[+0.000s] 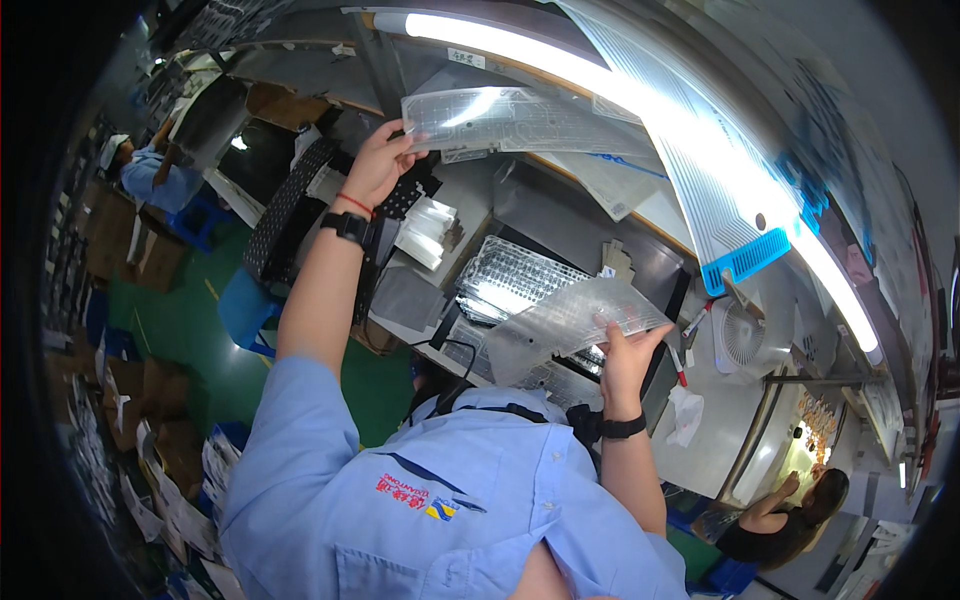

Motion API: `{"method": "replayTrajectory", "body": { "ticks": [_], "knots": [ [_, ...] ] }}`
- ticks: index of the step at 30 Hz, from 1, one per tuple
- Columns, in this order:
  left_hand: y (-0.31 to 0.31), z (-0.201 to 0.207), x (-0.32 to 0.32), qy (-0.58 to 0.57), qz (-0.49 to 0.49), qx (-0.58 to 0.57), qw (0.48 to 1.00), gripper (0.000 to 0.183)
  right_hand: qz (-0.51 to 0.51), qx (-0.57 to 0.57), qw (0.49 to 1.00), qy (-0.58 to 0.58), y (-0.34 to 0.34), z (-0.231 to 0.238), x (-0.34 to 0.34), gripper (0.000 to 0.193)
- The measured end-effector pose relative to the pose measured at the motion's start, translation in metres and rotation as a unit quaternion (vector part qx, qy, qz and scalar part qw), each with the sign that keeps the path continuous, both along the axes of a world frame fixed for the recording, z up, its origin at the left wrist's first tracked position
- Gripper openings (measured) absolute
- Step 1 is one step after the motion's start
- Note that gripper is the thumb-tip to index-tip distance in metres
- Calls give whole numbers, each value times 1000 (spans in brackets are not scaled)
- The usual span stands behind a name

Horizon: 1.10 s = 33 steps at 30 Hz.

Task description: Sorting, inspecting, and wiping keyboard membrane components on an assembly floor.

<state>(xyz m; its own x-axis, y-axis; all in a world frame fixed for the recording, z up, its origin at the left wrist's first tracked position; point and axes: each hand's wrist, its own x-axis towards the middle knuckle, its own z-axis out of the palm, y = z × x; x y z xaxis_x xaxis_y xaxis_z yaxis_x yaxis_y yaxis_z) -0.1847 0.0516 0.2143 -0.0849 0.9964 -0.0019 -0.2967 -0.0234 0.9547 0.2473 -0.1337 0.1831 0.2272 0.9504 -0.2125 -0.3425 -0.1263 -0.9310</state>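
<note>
My left hand point(380, 165) is raised at the far side and grips the corner of a clear membrane sheet point(510, 120) printed with fine circuit lines, holding it up under the lamp. A black watch and a red cord sit on that wrist. My right hand point(622, 360) holds a second clear membrane sheet point(565, 325) by its near edge, tilted over the workbench point(720, 440). Just beyond this sheet a shiny perforated metal plate point(510, 275) lies on the bench. My blue shirt fills the lower middle.
A long tube lamp point(640, 100) runs overhead. On the bench are stacked white sheets point(425, 232), black perforated panels point(285, 205), a small white fan point(742, 335), a blue comb-shaped strip point(745, 262) and red pens point(677, 362). One person point(150, 172) sits far left, another point(785, 510) lower right.
</note>
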Motion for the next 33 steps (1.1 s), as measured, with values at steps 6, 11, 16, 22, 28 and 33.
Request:
{"method": "replayTrajectory", "body": {
  "ticks": [6,11,16,22,28,33],
  "knots": [
    [-63,-26,19,-56,-65,-44,995,30,-73,104,970,-210,-3,-9,28,94],
    [-99,-45,54,-58,-113,-79,989,29,123,171,976,53,-11,12,30,84],
    [-122,-45,83,-61,-154,-107,980,36,43,161,985,50,-12,19,22,70],
    [-129,-18,115,-87,-203,-72,973,38,-69,127,987,74,-25,23,32,57],
    [-136,11,135,-103,-229,-37,967,40,-100,136,977,127,-37,44,46,61],
    [-137,20,145,-104,-242,-42,964,39,-114,145,977,111,-39,47,53,57]
  ]
}}
